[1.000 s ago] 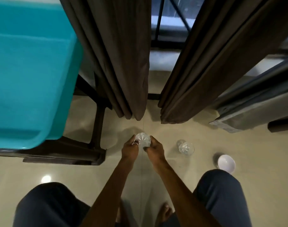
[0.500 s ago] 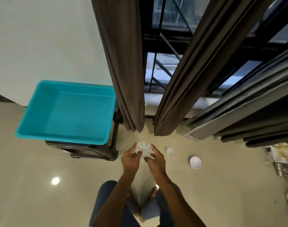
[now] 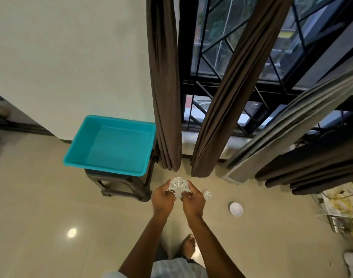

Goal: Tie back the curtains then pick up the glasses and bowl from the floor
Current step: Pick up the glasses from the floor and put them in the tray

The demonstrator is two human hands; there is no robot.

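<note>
Beige floor tiles spread beneath us beside a barred window, where two brown curtains hang in gathered columns; whether a tie holds them we cannot tell. We now stand nearly upright, where a second ago we crouched close to the floor, and the cut glass has risen with us; our left hand and right hand curl around its sides from either flank, fingers pressed to the faceted wall, holding it well clear of the tiles. The turquoise tub, which loomed at our shoulder a moment ago, now sits below and to the left on its dark stool, its basin bare. The second glass remains on the floor just beside our right hand in this view; the white bowl lies further right, apart from it. We judge the first pickup done and the tub the likely drop point; two items are left, so another bend to the floor should follow. Both hands are committed to one glass, so neither is free for the rest until it is set down.
</note>
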